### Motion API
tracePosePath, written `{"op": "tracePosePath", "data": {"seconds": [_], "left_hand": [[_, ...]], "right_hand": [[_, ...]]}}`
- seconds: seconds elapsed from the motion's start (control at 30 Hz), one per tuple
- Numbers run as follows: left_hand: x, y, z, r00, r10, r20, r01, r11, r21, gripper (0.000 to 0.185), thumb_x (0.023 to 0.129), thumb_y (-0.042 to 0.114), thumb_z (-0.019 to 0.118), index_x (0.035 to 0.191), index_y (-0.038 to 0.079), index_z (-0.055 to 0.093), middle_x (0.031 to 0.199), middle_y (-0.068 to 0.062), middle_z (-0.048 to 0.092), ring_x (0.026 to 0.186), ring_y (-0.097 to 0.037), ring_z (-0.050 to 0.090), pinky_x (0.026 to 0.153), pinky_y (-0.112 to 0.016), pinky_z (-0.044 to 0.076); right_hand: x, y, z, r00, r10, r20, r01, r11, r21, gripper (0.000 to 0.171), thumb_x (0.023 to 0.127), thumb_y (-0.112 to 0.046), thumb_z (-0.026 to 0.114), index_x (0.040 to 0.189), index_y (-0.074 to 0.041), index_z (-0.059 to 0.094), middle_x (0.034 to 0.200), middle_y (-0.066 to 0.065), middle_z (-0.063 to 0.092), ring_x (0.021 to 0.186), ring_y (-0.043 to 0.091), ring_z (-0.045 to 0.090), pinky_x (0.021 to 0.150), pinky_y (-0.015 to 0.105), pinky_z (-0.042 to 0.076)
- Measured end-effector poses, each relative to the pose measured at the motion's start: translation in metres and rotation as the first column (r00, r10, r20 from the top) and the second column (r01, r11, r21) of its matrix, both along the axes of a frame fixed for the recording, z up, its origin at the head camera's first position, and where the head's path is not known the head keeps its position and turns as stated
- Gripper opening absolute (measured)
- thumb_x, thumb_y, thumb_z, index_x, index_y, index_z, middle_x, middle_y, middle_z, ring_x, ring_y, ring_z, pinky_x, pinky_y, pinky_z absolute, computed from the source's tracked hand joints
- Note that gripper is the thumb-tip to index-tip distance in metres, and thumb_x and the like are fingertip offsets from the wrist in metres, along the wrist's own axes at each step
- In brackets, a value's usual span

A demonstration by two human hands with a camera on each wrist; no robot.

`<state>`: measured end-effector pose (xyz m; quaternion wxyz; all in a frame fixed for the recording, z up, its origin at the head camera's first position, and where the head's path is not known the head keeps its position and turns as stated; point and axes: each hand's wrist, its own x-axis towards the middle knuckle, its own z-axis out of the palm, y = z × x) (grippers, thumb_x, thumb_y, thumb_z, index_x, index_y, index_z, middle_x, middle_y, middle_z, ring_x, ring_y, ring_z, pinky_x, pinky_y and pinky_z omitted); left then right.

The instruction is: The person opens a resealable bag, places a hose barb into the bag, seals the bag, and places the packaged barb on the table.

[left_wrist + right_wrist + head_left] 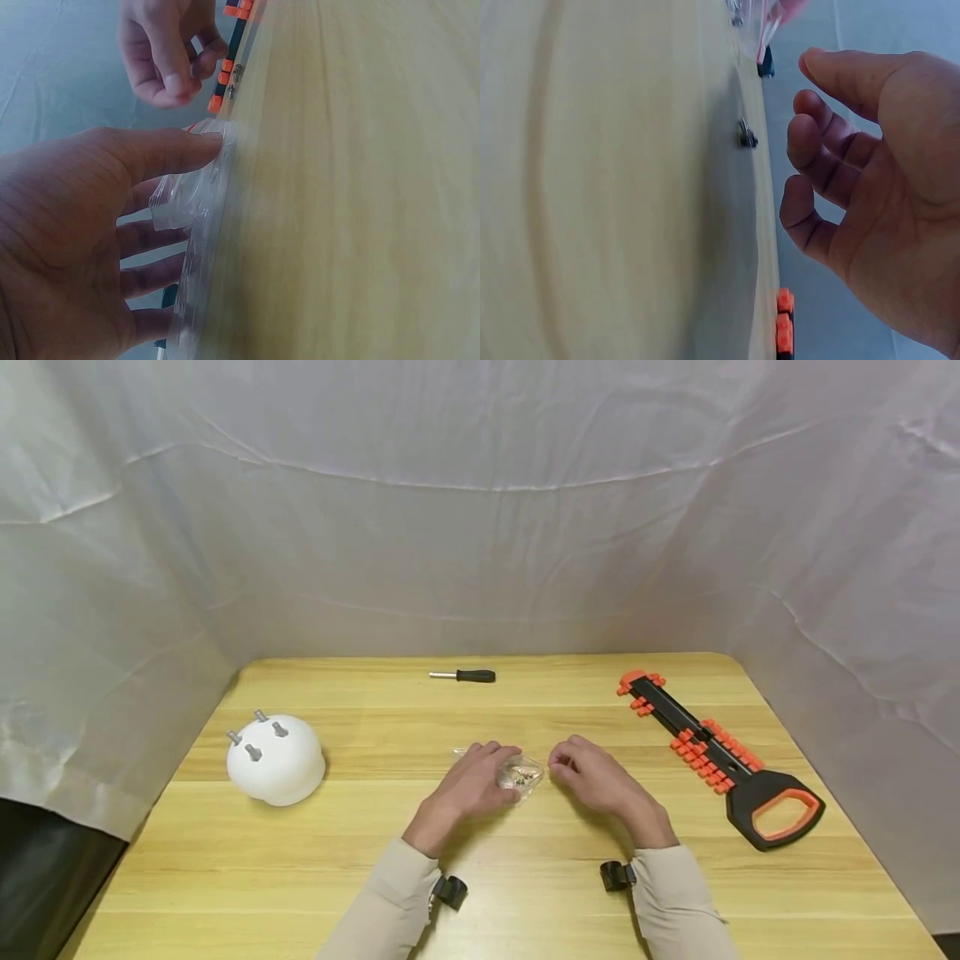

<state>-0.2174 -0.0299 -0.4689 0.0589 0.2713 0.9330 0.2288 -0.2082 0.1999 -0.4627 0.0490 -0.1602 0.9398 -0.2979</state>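
Observation:
My left hand (476, 785) holds a clear plastic bag (517, 765) low over the wooden table, with small metal screws (522, 779) inside. In the left wrist view, its thumb presses on the near part of the bag (184, 202) while the other fingers spread along it. Just right of the bag's end is my right hand (600, 777), its fingers loosely bent. The right wrist view shows nothing between that thumb and the fingertips (804, 139). A few small metal pieces (746, 135) lie on the table beside this hand.
A screwdriver (476, 676) with a black handle lies near the table's back edge. At left stands a white rounded object (281, 772) with grey pegs on top. On the right is a long black-and-orange tool (675, 718) with a loop handle. Grey cloth (480, 543) surrounds the table.

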Motion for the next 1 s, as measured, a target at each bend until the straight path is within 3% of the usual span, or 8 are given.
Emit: {"op": "tracePosePath", "data": {"seconds": [0.53,1.0], "left_hand": [[0.000,0.000,0.001,0.999,0.017,0.034,-0.016,1.000,-0.009,0.066,0.082,0.035,0.073,0.142,0.021,0.047,0.130,-0.001,0.057,0.118,-0.020,0.050,0.101,-0.038,0.046],[0.000,0.001,0.001,0.999,0.026,0.037,-0.025,1.000,-0.019,0.066,0.082,0.035,0.072,0.142,0.024,0.047,0.131,0.001,0.057,0.119,-0.020,0.050,0.101,-0.037,0.046]], "right_hand": [[-0.001,0.027,-0.003,0.998,-0.062,0.009,0.062,0.998,-0.002,0.008,0.096,-0.020,0.060,0.095,-0.016,0.066,0.090,-0.001,0.058,0.082,0.013,0.053,0.075,0.031,0.046],[0.001,0.032,-0.009,0.999,0.022,0.033,-0.024,0.998,0.054,0.011,0.089,-0.013,0.069,0.093,-0.023,0.072,0.090,-0.006,0.064,0.085,0.011,0.056,0.080,0.034,0.048]]}}
